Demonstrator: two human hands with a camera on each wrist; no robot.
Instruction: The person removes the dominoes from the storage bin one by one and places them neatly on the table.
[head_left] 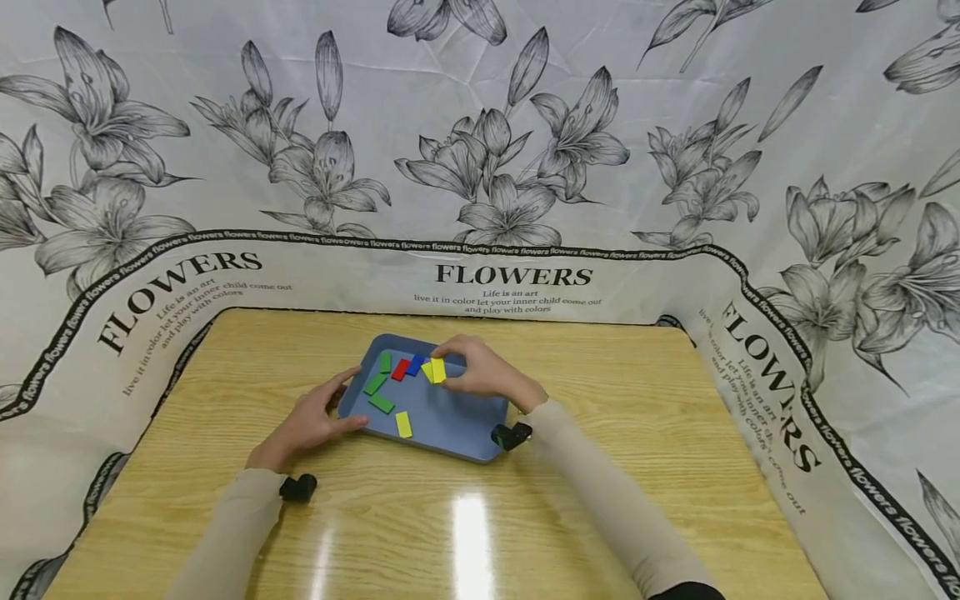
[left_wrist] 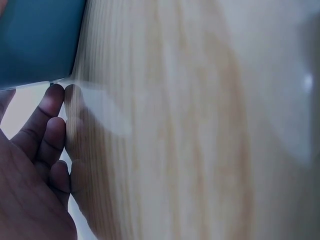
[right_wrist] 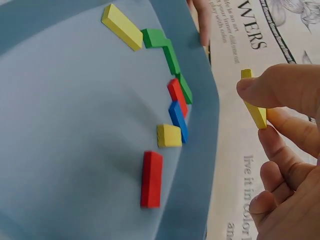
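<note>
Above the far side of a blue-grey tray [head_left: 457,429], my right hand [head_left: 483,369] pinches a yellow block [right_wrist: 257,115] between thumb and fingers. Below it in the tray lies another yellow block [right_wrist: 169,136], beside a blue block [right_wrist: 177,121] and a red block [right_wrist: 177,96]. Three green blocks [head_left: 375,384] curve along the tray's left part, and a yellow block [head_left: 404,424] lies near the front rim. A second red block [right_wrist: 152,180] shows in the right wrist view. My left hand [head_left: 311,421] holds the tray's left end, thumb at the front corner, fingers along the outer side.
The tray stands on a light wooden table [head_left: 600,500]. A white cloth [head_left: 517,287] printed with flowers and lettering rises around the table's back and sides. Most of the tray's right half shows bare floor.
</note>
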